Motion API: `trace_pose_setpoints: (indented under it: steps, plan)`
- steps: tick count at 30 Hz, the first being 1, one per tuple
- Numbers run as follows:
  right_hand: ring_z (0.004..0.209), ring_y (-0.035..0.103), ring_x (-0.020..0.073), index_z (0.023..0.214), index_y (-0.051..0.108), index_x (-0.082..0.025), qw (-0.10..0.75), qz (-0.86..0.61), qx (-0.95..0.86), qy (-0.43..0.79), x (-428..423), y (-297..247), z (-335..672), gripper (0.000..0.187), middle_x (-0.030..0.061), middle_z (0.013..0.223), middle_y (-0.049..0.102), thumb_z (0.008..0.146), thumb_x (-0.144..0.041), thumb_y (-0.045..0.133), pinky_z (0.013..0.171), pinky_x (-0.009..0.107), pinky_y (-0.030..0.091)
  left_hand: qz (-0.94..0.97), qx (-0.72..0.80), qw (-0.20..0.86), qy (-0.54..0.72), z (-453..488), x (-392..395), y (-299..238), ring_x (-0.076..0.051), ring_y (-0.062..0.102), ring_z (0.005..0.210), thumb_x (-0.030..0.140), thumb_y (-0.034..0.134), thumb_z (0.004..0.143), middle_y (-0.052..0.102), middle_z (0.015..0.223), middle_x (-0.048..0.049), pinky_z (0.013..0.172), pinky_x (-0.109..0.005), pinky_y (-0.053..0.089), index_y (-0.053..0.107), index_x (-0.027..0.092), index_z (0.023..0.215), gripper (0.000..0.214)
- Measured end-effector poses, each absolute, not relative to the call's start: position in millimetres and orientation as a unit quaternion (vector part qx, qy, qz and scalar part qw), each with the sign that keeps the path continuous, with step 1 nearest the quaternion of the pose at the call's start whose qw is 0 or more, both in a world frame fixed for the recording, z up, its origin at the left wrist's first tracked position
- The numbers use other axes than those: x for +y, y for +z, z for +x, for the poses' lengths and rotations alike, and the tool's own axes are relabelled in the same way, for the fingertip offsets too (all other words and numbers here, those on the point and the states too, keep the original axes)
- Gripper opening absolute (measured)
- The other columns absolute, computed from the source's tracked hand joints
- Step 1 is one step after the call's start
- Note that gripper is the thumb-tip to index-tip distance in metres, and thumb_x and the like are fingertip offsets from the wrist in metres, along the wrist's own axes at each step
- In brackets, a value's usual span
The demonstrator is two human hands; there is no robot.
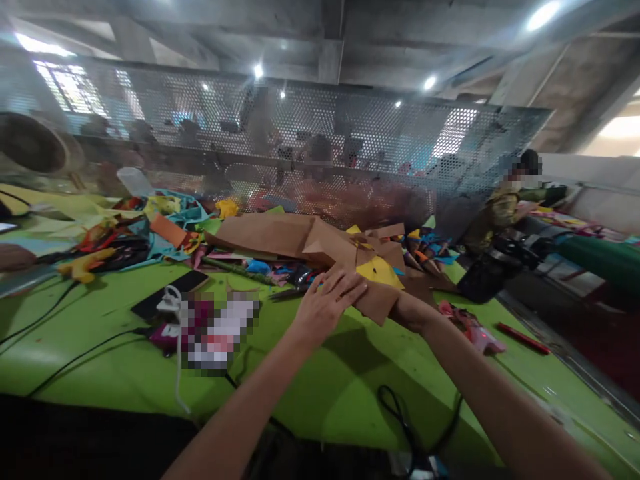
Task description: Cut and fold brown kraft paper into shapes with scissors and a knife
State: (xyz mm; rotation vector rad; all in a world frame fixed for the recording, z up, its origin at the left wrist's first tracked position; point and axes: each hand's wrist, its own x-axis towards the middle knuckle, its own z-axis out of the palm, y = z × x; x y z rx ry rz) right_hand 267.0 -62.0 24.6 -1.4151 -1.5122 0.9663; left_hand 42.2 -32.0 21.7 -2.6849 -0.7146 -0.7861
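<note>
At centre frame I press my left hand (327,300) flat, fingers loosely spread, on a folded brown kraft-paper sheet (375,303), likely pinning it to the green table (125,373), my right hand (406,308) tucked beneath its edge (grip hidden, cannot tell).

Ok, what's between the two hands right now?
A brown paper piece: the left hand lies flat on it, and the right hand goes partly hidden behind its edge. Seen in the head view.

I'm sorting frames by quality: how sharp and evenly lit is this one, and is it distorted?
Head view: ceiling lamps glare; the left hand on the brown paper is slightly soft; the perforated screen behind is blurred; forearms shadow the green table; straight lines bow near the edges.
</note>
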Motion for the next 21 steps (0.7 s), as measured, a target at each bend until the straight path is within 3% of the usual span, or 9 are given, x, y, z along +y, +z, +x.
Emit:
trace_pose_setpoints:
  steps: [5,10,13,16,19,21]
  plan:
    - [0.099,0.064,0.0253,0.111,0.065,-0.017,0.309,-0.648,-0.648,0.254,-55,28,286,0.025,0.0087,0.110,0.068,0.095,-0.031,0.051,0.089,0.044,0.050,-0.925,-0.268,0.137,-0.230,32,-44,15,-0.022,0.053,0.118,0.018,0.036,0.096,0.049,0.146,-0.0062,0.097,-0.039,0.041,0.042,0.015,0.143,0.048]
    - [0.114,0.056,0.0299,0.106,0.068,-0.019,0.204,-0.697,-0.680,0.099,-53,22,307,0.029,0.0110,0.114,0.068,0.080,-0.015,0.057,0.103,0.043,0.037,-0.933,-0.319,0.104,-0.129,25,-69,1,-0.024,0.058,0.105,0.013,0.038,0.092,0.055,0.139,-0.0116,0.085,-0.039,0.045,0.050,0.010,0.137,0.046]
    - [0.110,0.057,0.0279,0.111,0.066,-0.018,0.143,-0.693,-0.704,0.059,-54,16,306,0.038,0.0112,0.115,0.067,0.075,-0.011,0.058,0.100,0.038,0.038,-0.938,-0.329,0.058,-0.093,20,-80,-5,-0.026,0.056,0.107,0.022,0.043,0.093,0.057,0.136,-0.0118,0.088,-0.041,0.045,0.051,0.014,0.136,0.045]
    - [0.110,0.056,0.0298,0.113,0.065,-0.017,0.101,-0.689,-0.717,0.030,-54,16,301,0.040,0.0133,0.113,0.064,0.073,-0.012,0.058,0.097,0.038,0.039,-0.940,-0.325,0.022,-0.103,14,-82,-7,-0.027,0.053,0.111,0.035,0.046,0.093,0.055,0.138,-0.0074,0.092,-0.044,0.045,0.049,0.025,0.139,0.047]
    - [0.104,0.058,0.0290,0.109,0.064,-0.015,0.073,-0.685,-0.724,0.024,-57,20,296,0.039,0.0139,0.110,0.062,0.070,-0.013,0.058,0.090,0.035,0.042,-0.941,-0.323,0.017,-0.103,11,-79,-7,-0.027,0.053,0.109,0.037,0.041,0.096,0.051,0.140,-0.0030,0.088,-0.043,0.046,0.048,0.037,0.138,0.042]
    - [0.097,0.060,0.0275,0.106,0.062,-0.014,0.062,-0.688,-0.723,0.024,-61,23,294,0.036,0.0146,0.110,0.061,0.070,-0.015,0.057,0.083,0.033,0.043,-0.941,-0.325,0.017,-0.096,11,-77,-7,-0.027,0.054,0.106,0.038,0.039,0.097,0.050,0.141,-0.0028,0.085,-0.042,0.048,0.047,0.039,0.138,0.042]
